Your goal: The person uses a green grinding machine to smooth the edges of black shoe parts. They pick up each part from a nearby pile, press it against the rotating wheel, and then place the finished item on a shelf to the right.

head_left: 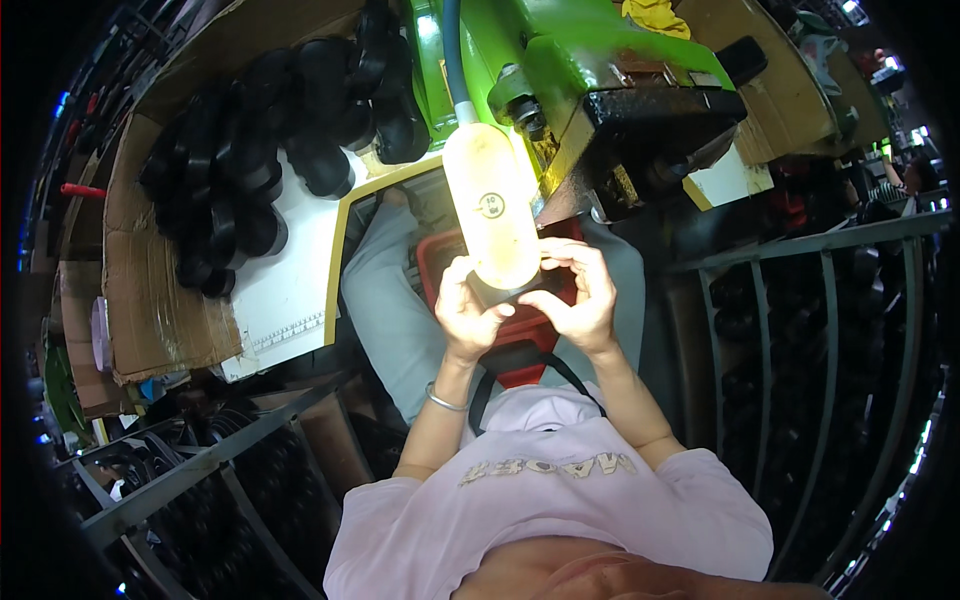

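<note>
A pale oval lamp head (492, 225) on a blue-grey gooseneck hangs over my hands and hides part of what lies between them. My left hand (468, 308) is at the lamp's lower left, fingers curled and thumb pointing inward. Opposite it, my right hand (582, 300) bends its fingers toward the lamp's edge, with its thumb reaching in below. A small greyish piece (512, 296) shows between the two thumbs; its kind cannot be made out. Just beyond stands a green machine (600, 65) with a dark, worn housing (650, 120).
Many black shoe parts (235, 150) are heaped on a white tabletop (285, 275) at the left, with a cardboard box (150, 270) around them. Metal rack rails (825, 240) stand at right and lower left (200, 465). A red bin (437, 255) sits between my knees.
</note>
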The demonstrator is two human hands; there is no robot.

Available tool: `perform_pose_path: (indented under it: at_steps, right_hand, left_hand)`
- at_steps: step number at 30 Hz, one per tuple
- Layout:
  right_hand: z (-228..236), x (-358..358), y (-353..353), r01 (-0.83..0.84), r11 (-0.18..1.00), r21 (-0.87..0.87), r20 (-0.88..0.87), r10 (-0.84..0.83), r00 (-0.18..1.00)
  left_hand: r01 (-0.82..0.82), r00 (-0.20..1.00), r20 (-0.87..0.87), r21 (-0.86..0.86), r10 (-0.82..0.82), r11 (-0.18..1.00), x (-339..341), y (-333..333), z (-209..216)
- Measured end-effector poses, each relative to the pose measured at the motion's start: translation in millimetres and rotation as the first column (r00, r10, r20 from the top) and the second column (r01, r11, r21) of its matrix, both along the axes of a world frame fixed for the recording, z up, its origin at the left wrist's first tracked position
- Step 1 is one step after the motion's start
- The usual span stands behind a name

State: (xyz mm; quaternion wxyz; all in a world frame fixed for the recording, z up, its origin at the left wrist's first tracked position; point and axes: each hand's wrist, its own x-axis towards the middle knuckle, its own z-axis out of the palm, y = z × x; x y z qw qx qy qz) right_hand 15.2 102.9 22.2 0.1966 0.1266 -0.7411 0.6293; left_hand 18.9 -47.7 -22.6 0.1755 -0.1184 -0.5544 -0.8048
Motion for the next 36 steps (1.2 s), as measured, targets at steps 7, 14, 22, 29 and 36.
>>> perform_pose_path:
  at_steps: [7,14,22,29,36]
  right_hand:
    - [-70,22,55,-0.165,0.986,0.028,0.395,0.141,0.908]
    - [-146,63,61,0.021,0.713,-0.701,0.548,0.52,0.656]
    - [-133,73,99,0.084,0.657,-0.75,0.511,0.494,0.703]
    - [-64,36,123,0.162,0.791,-0.59,0.452,0.157,0.878]
    - [-20,18,139,0.223,0.886,-0.406,0.343,-0.078,0.936]
  left_hand:
    - [0.151,0.986,0.07,0.027,-0.153,0.988,-3,17,-9]
    - [0.201,0.955,0.223,-0.01,-0.194,0.979,-20,44,6]
    - [0.088,0.978,0.186,0.055,-0.097,0.995,-10,29,-7]
    - [0.107,0.972,0.216,-0.062,-0.092,0.992,-2,-2,3]
    - [0.152,0.945,0.279,0.092,-0.172,0.984,12,-1,-2]
